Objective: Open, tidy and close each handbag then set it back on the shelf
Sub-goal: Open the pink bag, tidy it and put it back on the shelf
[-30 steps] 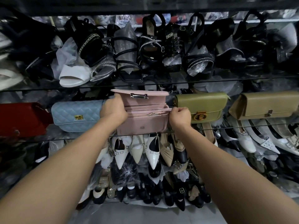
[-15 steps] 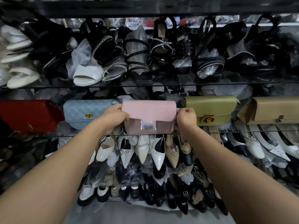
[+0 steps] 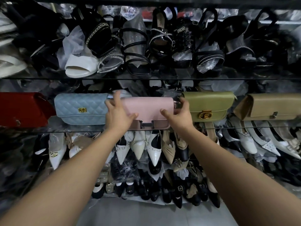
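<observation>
A pink handbag (image 3: pixel 149 106) with its flap down and a silver H clasp (image 3: pixel 147 124) stands on the glass shelf (image 3: pixel 244 128), between a light blue quilted bag (image 3: pixel 81 108) and an olive green bag (image 3: pixel 210 103). My left hand (image 3: pixel 117 115) rests on the pink bag's left end, fingers spread and straight, thumb on the flap. At the bag's right end my right hand (image 3: pixel 179 115) holds on, with its thumb on the flap and its fingers curled round the end by the strap hardware.
A red bag (image 3: pixel 21 108) stands at the far left of the same shelf and a tan bag (image 3: pixel 273 105) at the far right. Black and white sandals (image 3: pixel 136 51) crowd the shelf above. Pointed flats (image 3: pixel 154 150) fill the shelves below.
The pink bag's flap came down over the open top and the clasp now faces front. The bag went back onto the shelf, and my left fingers have spread open.
</observation>
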